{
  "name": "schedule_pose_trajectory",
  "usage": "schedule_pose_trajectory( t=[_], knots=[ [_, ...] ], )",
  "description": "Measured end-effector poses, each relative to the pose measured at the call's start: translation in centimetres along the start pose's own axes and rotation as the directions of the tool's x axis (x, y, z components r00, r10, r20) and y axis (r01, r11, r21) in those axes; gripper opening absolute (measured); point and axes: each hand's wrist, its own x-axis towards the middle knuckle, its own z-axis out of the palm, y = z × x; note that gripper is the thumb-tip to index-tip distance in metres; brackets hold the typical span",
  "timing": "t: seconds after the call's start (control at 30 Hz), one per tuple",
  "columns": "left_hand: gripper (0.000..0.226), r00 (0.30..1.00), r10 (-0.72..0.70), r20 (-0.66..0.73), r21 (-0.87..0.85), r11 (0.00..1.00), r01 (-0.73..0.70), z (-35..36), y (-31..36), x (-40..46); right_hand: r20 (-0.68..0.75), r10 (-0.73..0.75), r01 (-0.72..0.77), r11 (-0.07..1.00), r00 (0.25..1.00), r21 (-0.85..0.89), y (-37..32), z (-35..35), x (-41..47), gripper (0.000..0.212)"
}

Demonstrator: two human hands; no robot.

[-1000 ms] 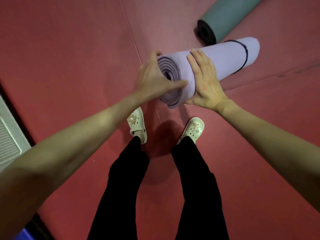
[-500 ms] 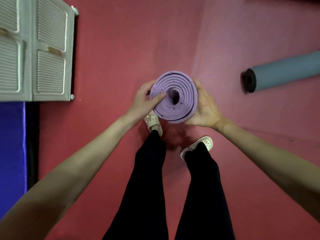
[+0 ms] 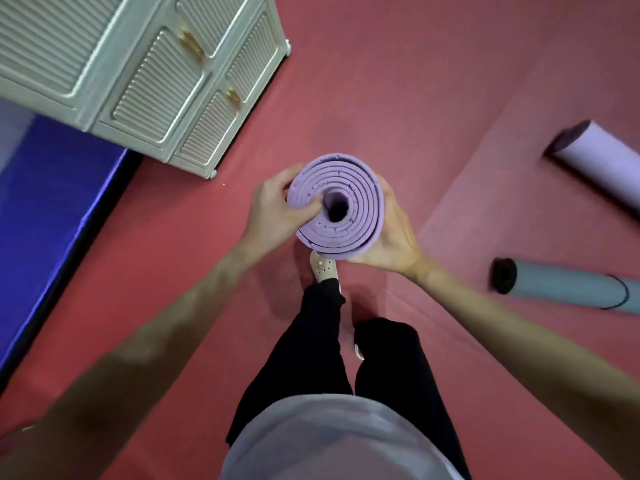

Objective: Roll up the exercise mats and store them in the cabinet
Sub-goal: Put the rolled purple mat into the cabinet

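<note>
Purple rolled mat (image 3: 349, 216) stands on end between both hands, its spiral end facing up at the camera, held in the air above the red floor (image 3: 398, 81). On one side of the roll, the left hand (image 3: 273, 213) grips it, fingers curled round the outer layers and the thumb hooked over the top edge toward the hollow core. Opposite it, the right hand (image 3: 391, 237) cups the roll, palm and fingers wrapped against the wall.

Directly beneath the mat a pale clog (image 3: 323, 270) and black trouser legs (image 3: 311, 341) show. Up and to the left of the mat stands the white louvred cabinet (image 3: 145, 74), its doors closed. Well to the right of the mat lie a grey rolled mat (image 3: 568, 289) and, further up, a lilac rolled mat (image 3: 602, 164), both on the floor. Far left of the mat runs a blue surface (image 3: 52, 209).
</note>
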Motion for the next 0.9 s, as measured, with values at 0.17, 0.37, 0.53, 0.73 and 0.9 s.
schedule_pose_trajectory(
  t=[0.17,0.37,0.53,0.73,0.9],
  knots=[
    [0.030,0.995,0.008,-0.098,-0.020,1.000,-0.010,-4.9,2.7,1.8,0.078,-0.075,0.076,0.997,0.994,-0.014,-3.8,-0.3,4.8,0.119],
    [0.028,0.958,-0.030,-0.285,-0.060,0.998,0.013,-8.9,5.8,3.8,0.185,-0.143,0.141,0.990,0.972,0.021,-6.9,-1.8,10.7,0.125],
    [0.022,0.884,-0.076,-0.462,-0.020,0.997,0.075,-11.6,9.2,5.5,0.317,-0.217,0.191,0.975,0.923,0.113,-8.8,-2.9,17.4,0.121],
    [0.036,0.791,-0.101,-0.603,0.003,0.992,0.129,-13.3,11.8,8.1,0.335,-0.391,0.320,0.915,0.858,0.248,-11.2,-3.7,22.3,0.128],
    [0.041,0.783,-0.110,-0.612,-0.066,0.994,0.088,-16.7,12.6,10.5,0.286,-0.404,0.348,0.910,0.869,0.226,-14.1,-3.2,26.7,0.121]
  ],
)
